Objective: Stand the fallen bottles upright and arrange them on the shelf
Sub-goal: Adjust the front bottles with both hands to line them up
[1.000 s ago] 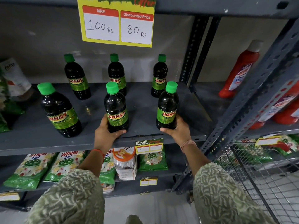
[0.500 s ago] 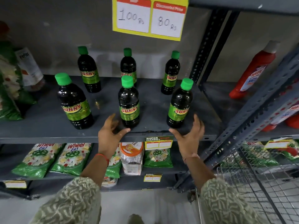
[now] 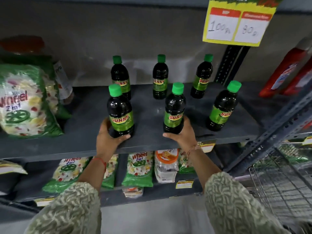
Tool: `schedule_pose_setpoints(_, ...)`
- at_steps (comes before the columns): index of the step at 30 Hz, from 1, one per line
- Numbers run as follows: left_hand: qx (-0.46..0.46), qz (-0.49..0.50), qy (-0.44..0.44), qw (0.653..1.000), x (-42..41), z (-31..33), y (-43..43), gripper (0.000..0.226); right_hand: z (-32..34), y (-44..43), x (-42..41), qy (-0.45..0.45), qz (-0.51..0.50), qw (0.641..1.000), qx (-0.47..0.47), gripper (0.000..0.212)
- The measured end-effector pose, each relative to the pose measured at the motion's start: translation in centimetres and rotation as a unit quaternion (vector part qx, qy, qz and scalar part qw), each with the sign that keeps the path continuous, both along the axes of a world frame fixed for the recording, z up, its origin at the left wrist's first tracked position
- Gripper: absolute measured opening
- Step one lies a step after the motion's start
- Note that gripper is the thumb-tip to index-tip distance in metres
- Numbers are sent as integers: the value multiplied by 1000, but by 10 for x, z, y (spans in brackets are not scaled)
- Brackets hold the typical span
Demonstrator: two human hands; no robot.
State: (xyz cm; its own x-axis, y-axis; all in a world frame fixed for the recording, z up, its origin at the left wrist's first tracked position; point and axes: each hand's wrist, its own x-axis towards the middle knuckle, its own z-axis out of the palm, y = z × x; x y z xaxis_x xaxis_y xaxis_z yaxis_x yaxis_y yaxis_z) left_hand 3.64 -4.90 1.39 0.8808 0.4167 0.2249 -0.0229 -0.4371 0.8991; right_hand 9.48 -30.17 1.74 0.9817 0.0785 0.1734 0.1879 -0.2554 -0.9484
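Several dark Sunny bottles with green caps stand upright on the grey shelf, in a back row and a front row. My left hand grips the base of the front left bottle. My right hand grips the base of the front middle bottle. A third front bottle stands free at the right. The back row holds a left bottle, a middle bottle and a right bottle. No bottle lies on its side.
A green Wheel detergent bag leans at the shelf's left end. Red bottles stand on the neighbouring shelf at the right. A yellow price sign hangs above. Packets and a jar fill the lower shelf; a wire basket is at lower right.
Both hands let go of the front middle and right bottles, shifted left, and now grip the front left and middle bottles. My view has swung left.
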Motion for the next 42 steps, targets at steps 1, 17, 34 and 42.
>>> schedule_pose_setpoints(1, -12, -11, 4, 1000, 1, 0, 2, 88, -1, 2, 1, 4, -11, 1000, -10, 87)
schedule_pose_setpoints(17, -54, -30, 8, 998, 0, 5, 1, 65, -6, 7, 2, -28, -62, 995, -75, 64)
schedule_pose_setpoints(34, -48, -49, 9, 998, 0, 1, 1, 67, -5, 5, 3, 12, -68, 993, -97, 75)
schedule_pose_setpoints(42, -51, -60, 11, 997, 0, 2, 1, 68, -3, 7, 3, 23, -73, 993, -95, 75)
